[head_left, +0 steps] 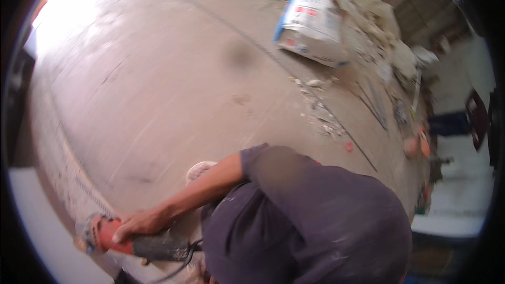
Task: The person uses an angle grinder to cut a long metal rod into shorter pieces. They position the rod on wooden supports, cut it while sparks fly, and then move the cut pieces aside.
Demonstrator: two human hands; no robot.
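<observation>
My right arm reaches out to the left from a dark purple sleeve (263, 164). At its end my right hand (139, 224) is wrapped around the body of an angle grinder (111, 235), with the thumb along the lower side. The grinder has a red front and a dark rear, and a black cord (184, 267) trails from its back. Its blurred head is low over the dusty floor strip beside a pale edge (39, 221); whether it touches cannot be made out. My left hand does not show; a small patch of skin at the lower edge is too unclear to name.
Ahead to the right stands a white and blue sack (310, 23) beside a heap of pale sheeting (368, 13). Broken rubble (322, 113) lies along a dark floor line. Bars (372, 102) rest farther right. A person (452, 123) in dark trousers is at the far right.
</observation>
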